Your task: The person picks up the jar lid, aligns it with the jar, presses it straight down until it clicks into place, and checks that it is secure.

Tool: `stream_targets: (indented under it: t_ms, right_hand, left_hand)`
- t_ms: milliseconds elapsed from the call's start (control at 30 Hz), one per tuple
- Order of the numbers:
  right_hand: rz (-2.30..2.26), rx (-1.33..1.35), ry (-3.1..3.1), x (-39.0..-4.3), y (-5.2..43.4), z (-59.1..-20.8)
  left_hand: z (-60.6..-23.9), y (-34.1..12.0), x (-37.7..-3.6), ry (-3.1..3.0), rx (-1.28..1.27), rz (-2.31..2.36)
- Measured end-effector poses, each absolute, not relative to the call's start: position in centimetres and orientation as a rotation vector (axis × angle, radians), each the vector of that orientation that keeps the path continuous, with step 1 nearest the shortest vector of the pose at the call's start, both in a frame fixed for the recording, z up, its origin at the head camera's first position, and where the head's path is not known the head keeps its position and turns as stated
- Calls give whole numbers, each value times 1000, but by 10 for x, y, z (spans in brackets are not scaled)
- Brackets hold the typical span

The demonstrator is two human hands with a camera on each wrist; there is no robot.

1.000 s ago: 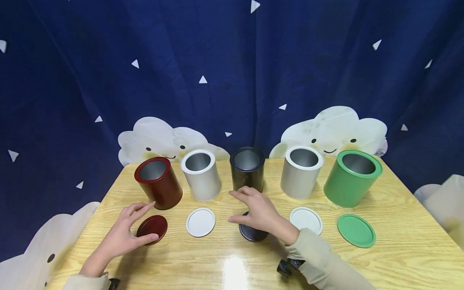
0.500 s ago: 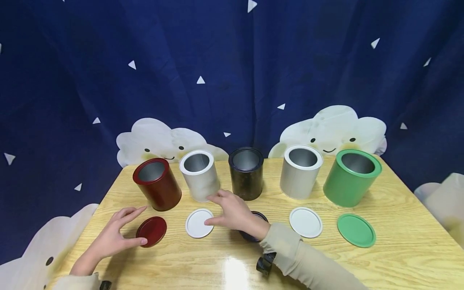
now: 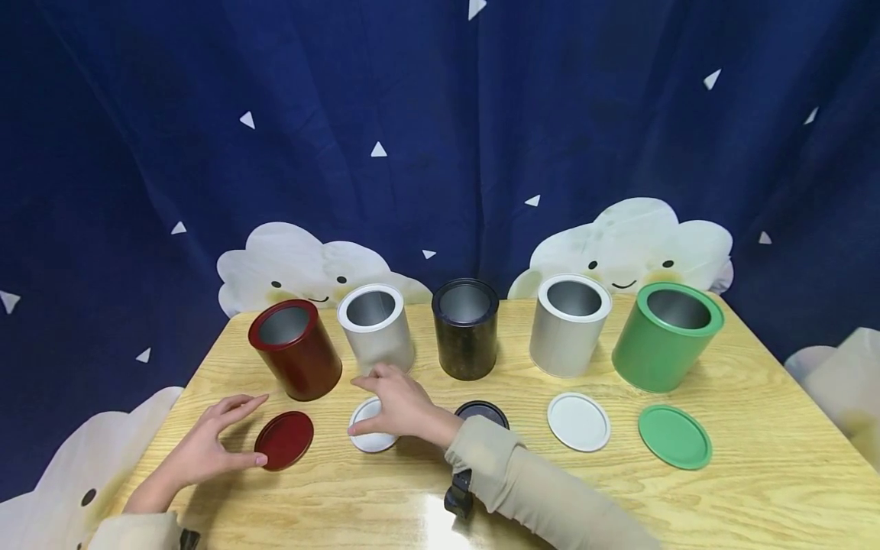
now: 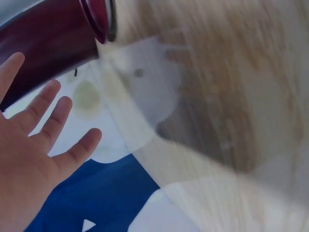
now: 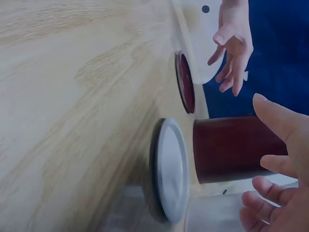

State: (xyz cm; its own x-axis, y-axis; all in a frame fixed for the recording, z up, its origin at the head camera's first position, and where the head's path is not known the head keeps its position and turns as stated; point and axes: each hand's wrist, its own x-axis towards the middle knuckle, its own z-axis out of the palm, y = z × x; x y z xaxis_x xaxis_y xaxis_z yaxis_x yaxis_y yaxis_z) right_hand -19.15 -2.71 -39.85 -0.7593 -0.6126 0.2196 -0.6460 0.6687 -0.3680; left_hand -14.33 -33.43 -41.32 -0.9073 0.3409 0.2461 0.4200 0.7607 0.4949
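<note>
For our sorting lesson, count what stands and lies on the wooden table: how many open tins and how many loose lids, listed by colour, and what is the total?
Tins: 5 – red tin, white tin, black tin, grey tin, green tin
Lids: 5 – red lid, white lid under the right hand, black lid, second white lid, green lid
Total: 10

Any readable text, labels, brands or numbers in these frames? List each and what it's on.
None readable in any view.
The five round metal tins and their flat round lids are plain, with no labels showing.
The dark blue curtain carries only white triangles and smiling cloud shapes, no letters.
The light wooden table shows only wood grain.
</note>
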Motion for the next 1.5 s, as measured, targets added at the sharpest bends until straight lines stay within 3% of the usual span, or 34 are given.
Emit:
stream_targets:
  t_ms: [700,1500]
  right_hand:
    - [192,1078,-2943,-195,-93,-421]
    - [-19,1006,-3030,-197,-118,-439]
  left_hand:
    - [-426,-346,-159,-3001,-565,-893]
    - [-437,-338,-162,-3160,-489,-601]
